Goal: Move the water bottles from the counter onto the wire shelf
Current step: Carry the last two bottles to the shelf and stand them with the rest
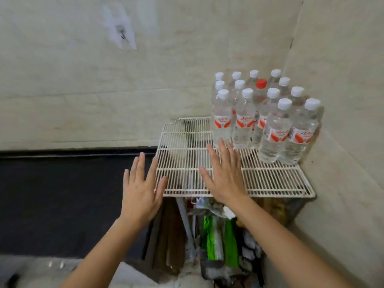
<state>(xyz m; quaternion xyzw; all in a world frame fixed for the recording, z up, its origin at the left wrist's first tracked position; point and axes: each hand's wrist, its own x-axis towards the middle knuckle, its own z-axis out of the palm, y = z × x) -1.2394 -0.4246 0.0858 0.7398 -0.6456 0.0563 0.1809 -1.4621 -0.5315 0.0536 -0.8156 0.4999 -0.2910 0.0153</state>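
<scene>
Fourteen or so water bottles (245,119) are standing upright at the wire shelf's (270,179) far right corner. Both hands are hovering spread and holding nothing: left hand (141,190) beside the shelf's left edge, right hand (225,175) over its near edge.

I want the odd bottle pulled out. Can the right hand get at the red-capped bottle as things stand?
Probably not directly. The red-capped bottle stands mid-cluster, with white-capped bottles on all sides. The open right hand could likely only pinch its cap from above, or clear the front row first.
</scene>
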